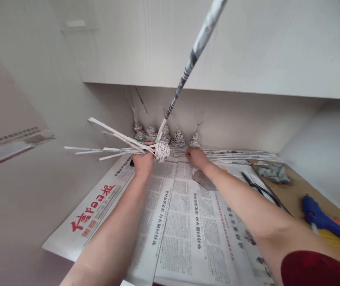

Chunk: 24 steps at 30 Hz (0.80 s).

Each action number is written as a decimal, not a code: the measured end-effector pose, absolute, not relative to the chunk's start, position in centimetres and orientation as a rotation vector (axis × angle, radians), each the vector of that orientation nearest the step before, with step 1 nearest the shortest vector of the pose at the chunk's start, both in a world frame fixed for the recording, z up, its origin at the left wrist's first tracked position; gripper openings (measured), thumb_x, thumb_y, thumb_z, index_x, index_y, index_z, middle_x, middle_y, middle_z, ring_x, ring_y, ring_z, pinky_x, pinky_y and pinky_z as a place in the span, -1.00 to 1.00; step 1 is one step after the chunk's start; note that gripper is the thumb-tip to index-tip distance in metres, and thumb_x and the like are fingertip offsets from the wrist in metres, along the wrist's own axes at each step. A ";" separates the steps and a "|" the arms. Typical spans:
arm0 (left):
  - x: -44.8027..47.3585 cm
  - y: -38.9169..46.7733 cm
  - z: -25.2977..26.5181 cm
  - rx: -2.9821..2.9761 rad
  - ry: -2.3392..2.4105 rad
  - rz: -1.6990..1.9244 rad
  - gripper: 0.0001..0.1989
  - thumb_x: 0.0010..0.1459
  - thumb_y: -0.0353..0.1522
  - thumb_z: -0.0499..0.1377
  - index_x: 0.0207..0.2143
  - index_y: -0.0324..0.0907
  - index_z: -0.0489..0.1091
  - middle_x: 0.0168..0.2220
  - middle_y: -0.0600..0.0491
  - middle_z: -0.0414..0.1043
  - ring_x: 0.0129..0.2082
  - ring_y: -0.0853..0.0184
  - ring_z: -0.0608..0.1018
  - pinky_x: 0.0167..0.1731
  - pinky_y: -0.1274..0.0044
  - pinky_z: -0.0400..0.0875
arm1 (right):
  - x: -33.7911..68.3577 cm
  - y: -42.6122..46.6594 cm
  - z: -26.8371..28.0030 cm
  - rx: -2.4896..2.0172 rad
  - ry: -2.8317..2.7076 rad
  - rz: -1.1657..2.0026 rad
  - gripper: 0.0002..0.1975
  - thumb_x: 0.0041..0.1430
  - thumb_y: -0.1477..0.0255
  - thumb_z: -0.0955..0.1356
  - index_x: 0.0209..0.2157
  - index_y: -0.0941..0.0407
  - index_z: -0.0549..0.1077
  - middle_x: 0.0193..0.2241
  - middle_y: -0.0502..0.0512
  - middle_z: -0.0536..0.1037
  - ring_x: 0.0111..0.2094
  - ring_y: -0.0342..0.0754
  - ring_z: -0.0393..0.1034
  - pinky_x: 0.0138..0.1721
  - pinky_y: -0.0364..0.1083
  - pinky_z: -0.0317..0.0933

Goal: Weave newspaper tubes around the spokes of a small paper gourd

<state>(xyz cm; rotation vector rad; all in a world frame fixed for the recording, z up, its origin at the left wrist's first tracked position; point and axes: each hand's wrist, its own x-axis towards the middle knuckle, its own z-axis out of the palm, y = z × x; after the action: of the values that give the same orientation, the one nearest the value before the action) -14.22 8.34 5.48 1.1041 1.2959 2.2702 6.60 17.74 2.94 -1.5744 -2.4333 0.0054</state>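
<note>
My left hand (143, 163) has its fingers clamped on paper strips (107, 128), the woven ball (162, 151) just beside them; my right hand (198, 158) curls near paper rods (235, 154), its grip unclear. Careless lifting could bend the long tube (184, 76) against the white panel (262, 51).

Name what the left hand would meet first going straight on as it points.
Probably the second woven paper piece from the left in the back row, beyond the left hand, though depth is unclear.

Framed by a pale overhanging panel (256, 47) above, a plain back wall (247, 119) beneath it and a gray side wall (330, 135) at right, in soft light.
</note>
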 end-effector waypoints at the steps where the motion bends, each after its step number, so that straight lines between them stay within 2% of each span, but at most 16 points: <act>1: -14.3 8.4 5.4 1.104 1.301 2.270 -0.88 -0.19 -0.41 0.28 -0.52 -0.20 0.40 -0.52 0.08 0.48 -0.42 0.31 0.53 -0.29 0.47 0.43 | 6.7 17.8 2.9 -1.558 -2.442 0.018 -0.78 0.21 0.48 0.27 -0.21 0.20 0.53 -0.21 0.28 0.59 -0.11 0.07 0.40 -0.14 -0.10 0.15; 7: -14.6 9.0 4.8 1.110 1.282 2.268 -0.89 -0.21 -0.41 0.28 -0.52 -0.21 0.42 -0.51 0.08 0.49 -0.42 0.31 0.54 -0.31 0.48 0.44 | 6.4 18.4 2.9 -1.483 -2.439 0.087 -0.75 0.25 0.41 0.26 -0.11 0.13 0.51 -0.15 0.12 0.60 -0.13 -0.04 0.44 -0.16 -0.16 0.17; 15: -14.4 9.1 4.7 1.147 1.254 2.263 -0.92 -0.18 -0.44 0.26 -0.52 -0.22 0.43 -0.54 0.09 0.48 -0.42 0.32 0.54 -0.27 0.48 0.44 | 2.0 18.5 2.7 -1.512 -2.401 0.099 -0.75 0.18 0.31 0.32 -0.18 0.07 0.57 -0.15 0.13 0.60 -0.08 0.06 0.40 -0.09 -0.07 0.15; 20: -14.3 9.0 4.7 1.176 1.239 2.279 -0.92 -0.16 -0.45 0.24 -0.50 -0.22 0.45 -0.53 0.09 0.49 -0.41 0.32 0.55 -0.24 0.47 0.43 | -0.6 17.7 2.9 -1.484 -2.374 0.063 -0.85 0.16 0.45 0.32 -0.29 0.14 0.54 -0.17 0.24 0.58 -0.04 0.15 0.34 -0.05 0.04 0.12; 24: -14.3 9.0 4.7 1.179 1.199 2.230 -0.90 -0.19 -0.46 0.26 -0.49 -0.23 0.46 -0.50 0.08 0.51 -0.42 0.33 0.54 -0.25 0.47 0.43 | -0.3 17.5 4.7 -1.334 -2.315 0.011 -0.76 0.26 0.48 0.21 -0.13 0.14 0.45 -0.13 0.21 0.55 -0.06 0.08 0.35 -0.03 0.01 0.11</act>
<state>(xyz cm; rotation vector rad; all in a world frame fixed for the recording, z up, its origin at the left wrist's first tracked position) -14.35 8.95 4.73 1.1791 1.1988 2.2296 -0.25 17.47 4.67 -1.3344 -2.3146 0.0109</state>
